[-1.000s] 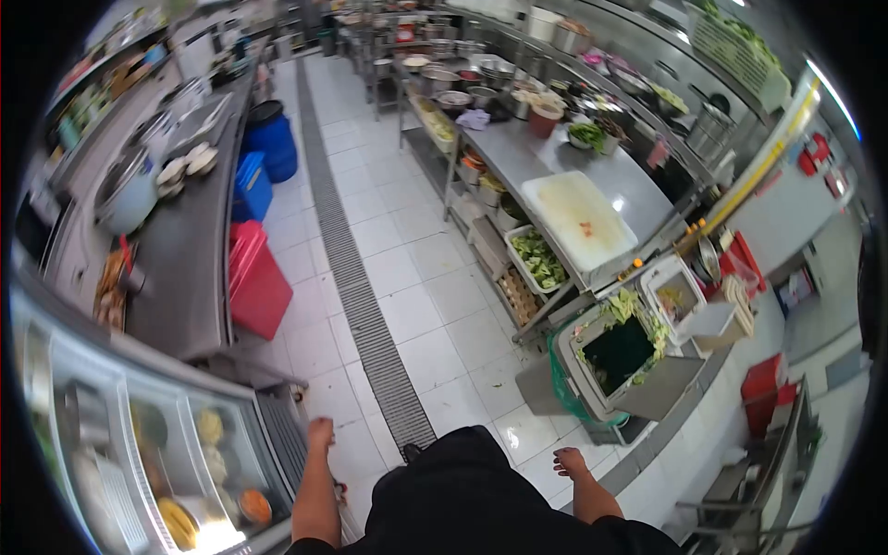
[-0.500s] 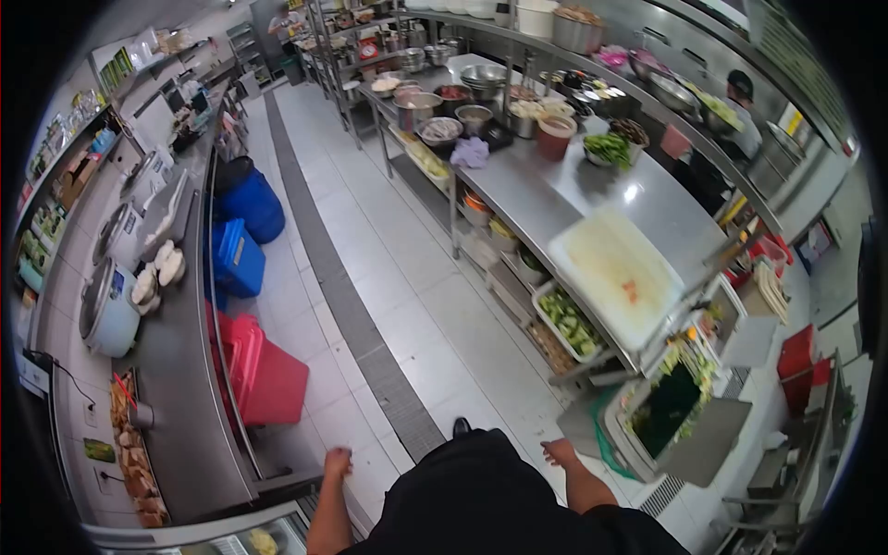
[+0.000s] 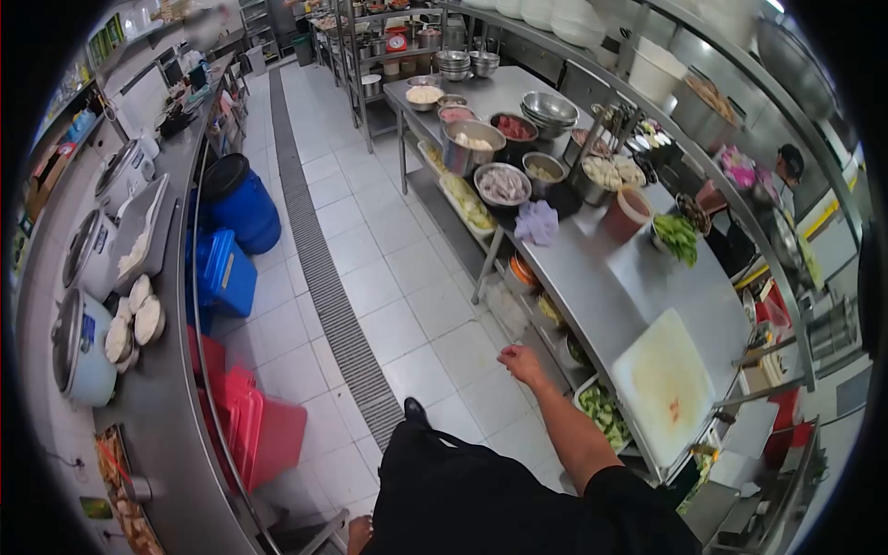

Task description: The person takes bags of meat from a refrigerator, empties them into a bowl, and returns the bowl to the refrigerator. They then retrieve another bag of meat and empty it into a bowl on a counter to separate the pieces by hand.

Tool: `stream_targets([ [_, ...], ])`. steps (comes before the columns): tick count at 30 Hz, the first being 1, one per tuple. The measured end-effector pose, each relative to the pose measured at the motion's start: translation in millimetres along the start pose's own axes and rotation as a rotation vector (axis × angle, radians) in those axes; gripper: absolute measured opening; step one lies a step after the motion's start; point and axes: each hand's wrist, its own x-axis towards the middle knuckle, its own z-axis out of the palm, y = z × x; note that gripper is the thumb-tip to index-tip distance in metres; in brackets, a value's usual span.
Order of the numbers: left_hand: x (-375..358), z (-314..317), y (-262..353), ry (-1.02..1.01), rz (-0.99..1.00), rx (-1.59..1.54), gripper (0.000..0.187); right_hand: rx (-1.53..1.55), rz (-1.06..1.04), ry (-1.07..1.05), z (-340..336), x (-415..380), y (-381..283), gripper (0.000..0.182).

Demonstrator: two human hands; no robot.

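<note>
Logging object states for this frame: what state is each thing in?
right hand: empty, fingers loosely curled
left hand: mostly out of frame, grip unclear
cutting board: flat, stained, orange scraps on it
purple cloth: crumpled
blue barrel: lidded
steel bowls: stacked
leafy greens: heaped above bowl rim

Honestly, can't read a single word or number in here. The red scale way at the back has a pale round dial, but any figures on it are too tiny to make out. The nearest rice cooker has some blue marking on its front, too blurry to read. Same deal with the green packs up on the left shelf, just a smudge.
</note>
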Motion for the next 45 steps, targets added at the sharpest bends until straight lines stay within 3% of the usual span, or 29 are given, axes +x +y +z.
stream_targets([
  [1, 5.7, 17.3, 40.3, -0.067, 0.029, -0.027, 0.032, -0.021, 0.029, -0.015, -2.4, 14.2, -16.9, 0.032],
  [3, 16.2, 47.5, 144.4, 0.089, 0.099, 0.186, 0.021, -0.050, 0.004, 0.054, -18.2, 47.6, -49.6, 0.030],
  [4, 8.7, 63.3, 195.9, 0.075, 0.274, 0.252, 0.020, -0.071, -0.019, 0.116, -30.6, 60.4, -66.5, 0.028],
  [6, -6.3, 101.1, 304.0, 0.147, 0.397, 0.342, 0.022, 0.088, -0.078, 0.201, -58.5, 89.7, -94.0, 0.028],
  [8, -4.3, 130.8, 394.3, 0.146, 0.563, 0.258, 0.024, 0.058, -0.036, 0.311, -94.6, 114.1, -138.9, 0.025],
  [10, -48.0, 174.9, 482.6, 0.096, 0.602, 0.450, 0.033, 0.196, 0.009, 0.366, -121.9, 153.7, -156.5, 0.024],
  [12, -54.8, 212.8, 542.1, 0.088, 0.641, 0.499, 0.032, 0.199, -0.089, 0.524, -143.5, 199.7, -162.6, 0.024],
  [16, -53.8, 271.1, 594.6, 0.074, 0.659, 0.561, 0.030, 0.209, -0.156, 0.582, -193.4, 271.1, -207.2, 0.025],
  [20, -77.1, 343.1, 608.4, 0.063, 0.567, 0.544, 0.027, 0.226, -0.166, 0.648, -229.4, 369.3, -235.3, 0.031],
  [26, -93.4, 423.4, 667.6, -0.040, 0.596, 0.582, 0.028, -0.132, -0.153, 0.593, -260.1, 512.9, -265.6, 0.033],
  [29, -79.4, 431.3, 696.1, -0.012, 0.557, 0.594, 0.031, -0.406, -0.093, 0.540, -260.1, 567.7, -278.3, 0.037],
  [31, -60.9, 434.6, 712.6, 0.035, 0.513, 0.560, 0.024, -0.489, 0.077, 0.459, -255.6, 600.1, -280.3, 0.041],
  [35, -14.3, 437.4, 754.3, 0.047, 0.381, 0.728, 0.028, -0.500, 0.254, 0.412, -248.1, 634.1, -273.4, 0.042],
  [39, 22.5, 455.4, 826.6, 0.026, 0.283, 0.829, 0.025, -0.364, 0.160, 0.452, -261.2, 637.6, -268.9, 0.037],
  [45, 93.8, 503.3, 986.8, -0.215, 0.397, 0.965, 0.031, -0.221, 0.125, 0.486, -281.1, 619.1, -265.8, 0.030],
])
